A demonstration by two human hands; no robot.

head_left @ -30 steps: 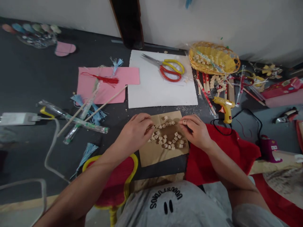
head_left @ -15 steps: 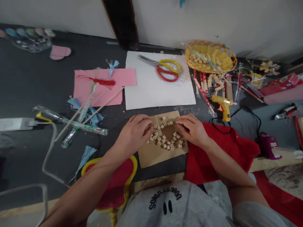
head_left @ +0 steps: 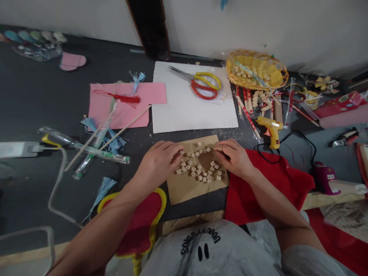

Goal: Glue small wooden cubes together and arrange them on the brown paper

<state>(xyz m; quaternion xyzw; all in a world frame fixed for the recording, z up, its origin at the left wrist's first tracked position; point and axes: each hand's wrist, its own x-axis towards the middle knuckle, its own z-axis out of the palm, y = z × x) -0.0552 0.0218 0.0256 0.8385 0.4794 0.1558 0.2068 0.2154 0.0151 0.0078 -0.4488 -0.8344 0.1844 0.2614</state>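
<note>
Several small pale wooden pieces lie in loose rows on a brown cardboard sheet. At the sheet's left edge, my left hand pinches a small pale piece between thumb and fingertips. My right hand is over the sheet's right edge with its fingertips pressed together; what they hold, if anything, is too small to name. Between the hands runs a short row of pieces, with one more piece just above it.
Scissors rest on a white board beyond the hands. To the right are a yellow glue gun, a red cloth and a wicker basket. Pink paper, sticks and tassels lie left; a red, yellow-rimmed fan is nearer.
My left hand has shifted slightly left, uncovering more pieces at the sheet's left side and a piece at its fingertips. My right hand has barely moved.
</note>
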